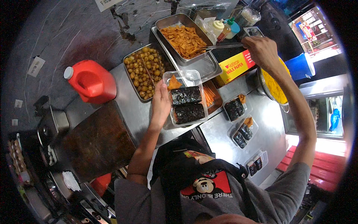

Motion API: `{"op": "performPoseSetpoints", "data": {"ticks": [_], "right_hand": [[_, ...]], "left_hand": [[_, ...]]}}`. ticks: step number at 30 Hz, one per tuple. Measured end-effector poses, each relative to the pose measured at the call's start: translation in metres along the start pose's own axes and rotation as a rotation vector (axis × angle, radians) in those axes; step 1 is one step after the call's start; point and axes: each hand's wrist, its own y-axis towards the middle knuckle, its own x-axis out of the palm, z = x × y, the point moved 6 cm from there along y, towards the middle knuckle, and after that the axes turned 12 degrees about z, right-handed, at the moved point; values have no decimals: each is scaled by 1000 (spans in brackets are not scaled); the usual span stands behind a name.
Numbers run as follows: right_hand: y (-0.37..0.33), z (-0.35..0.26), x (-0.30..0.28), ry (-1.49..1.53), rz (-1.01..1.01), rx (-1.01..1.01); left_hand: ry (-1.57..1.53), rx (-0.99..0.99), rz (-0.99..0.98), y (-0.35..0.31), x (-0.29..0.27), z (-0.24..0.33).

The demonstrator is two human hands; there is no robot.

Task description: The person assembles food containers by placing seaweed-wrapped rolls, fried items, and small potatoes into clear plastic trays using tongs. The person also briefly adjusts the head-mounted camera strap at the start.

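Observation:
My left hand (160, 103) grips the side of a clear plastic container (188, 78). Two dark seaweed-wrapped rolls (186, 95) lie side by side in it, with an orange fried chip (173, 83) at the corner near my fingers. Out to the far right, my right hand (261, 50) is closed around metal tongs (227, 46). Their tips reach left into orange fried chips (184, 42), which fill a steel pan (162, 23). Whether a chip sits between the tips is too small to tell.
A tray of small potatoes (143, 71) and a red jug (93, 82) stand left. A yellow wax paper box (235, 69), squeeze bottles (217, 26) and a pot of yellow food (276, 86) are right. Other packed containers (244, 133) line the steel counter (216, 130).

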Motion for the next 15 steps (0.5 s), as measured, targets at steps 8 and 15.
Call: {"op": "performPoseSetpoints", "data": {"ticks": [8,15], "right_hand": [[-29,27,-13,71,-55,279],[-14,23,-61,207,-150,357]], "left_hand": [[-42,20,-13,7,10,1],[-211,-90,-38,21,33,-5]]}}
